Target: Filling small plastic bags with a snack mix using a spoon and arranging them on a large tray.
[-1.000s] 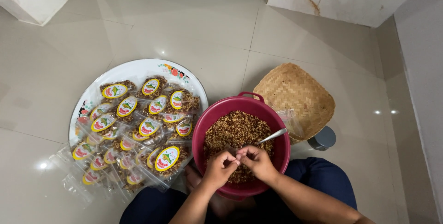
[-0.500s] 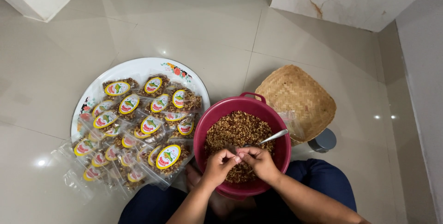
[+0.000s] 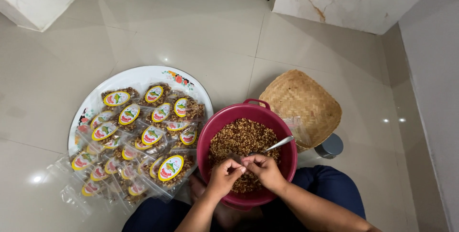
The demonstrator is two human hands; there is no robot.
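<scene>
Both hands are seen over the near side of the red bowl (image 3: 287, 131), which stands on the tiled floor (image 3: 201, 36) and is filled with brown snack mix (image 3: 239, 139); the left hand (image 3: 222, 177) and right hand (image 3: 265, 170) are brought together, fingertips pinched closed on something small between them, though what is gripped cannot be told; a spoon (image 3: 272, 146) is left in the mix just beyond the right hand, handle pointing up and right; sealed packets (image 3: 169, 167) are piled on the round tray (image 3: 143, 76) to the left.
</scene>
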